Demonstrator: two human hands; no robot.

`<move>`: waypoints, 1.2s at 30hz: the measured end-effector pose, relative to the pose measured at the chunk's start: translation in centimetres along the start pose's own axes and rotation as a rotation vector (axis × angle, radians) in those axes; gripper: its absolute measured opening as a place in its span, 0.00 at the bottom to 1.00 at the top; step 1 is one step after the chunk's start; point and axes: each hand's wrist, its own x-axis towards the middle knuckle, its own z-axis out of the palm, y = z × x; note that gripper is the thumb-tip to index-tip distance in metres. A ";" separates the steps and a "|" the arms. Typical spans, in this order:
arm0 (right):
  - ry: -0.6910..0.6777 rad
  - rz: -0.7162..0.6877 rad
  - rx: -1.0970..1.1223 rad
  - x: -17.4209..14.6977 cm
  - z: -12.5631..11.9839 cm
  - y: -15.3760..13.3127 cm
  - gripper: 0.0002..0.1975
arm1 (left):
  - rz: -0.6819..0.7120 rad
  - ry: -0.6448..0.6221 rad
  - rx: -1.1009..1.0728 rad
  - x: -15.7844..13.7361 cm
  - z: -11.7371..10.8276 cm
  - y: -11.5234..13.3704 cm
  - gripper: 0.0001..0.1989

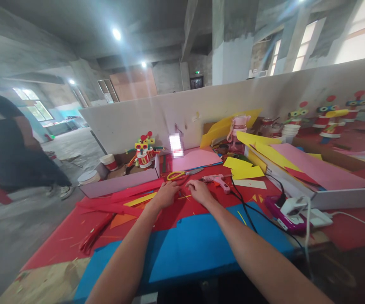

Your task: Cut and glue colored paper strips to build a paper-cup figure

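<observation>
My left hand [167, 193] rests low over the red paper on the table, fingers bent together and pointing toward my right hand. Opposite it, my right hand [198, 191] is also closed, its fingers curled inward. Anything held between the fingertips is too small to make out. Yellow-handled scissors [176, 175] lie just beyond the left hand. A pink glue gun [217, 182] lies right of the right hand. Blue sheet material [190, 249] is under my forearms. Left of my left hand are red strips [115, 204] and a yellow strip [140, 199].
Toy robot figures [146, 156] stand in a box at left; several more are at far right. A lit phone [176, 145] leans behind pink paper [198, 159]. A purple power strip [285, 215] with cables sits at right. A person [14, 143] stands at left.
</observation>
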 end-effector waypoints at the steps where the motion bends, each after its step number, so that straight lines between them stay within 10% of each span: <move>1: 0.000 0.003 0.005 0.0 0.0 0.0 0.15 | 0.001 -0.017 -0.015 -0.2 -0.1 -0.2 0.21; 36: -0.299 -0.071 -0.128 -0.8 -1.8 -0.8 0.11 | -0.112 0.079 -0.216 -0.3 -0.2 0.0 0.10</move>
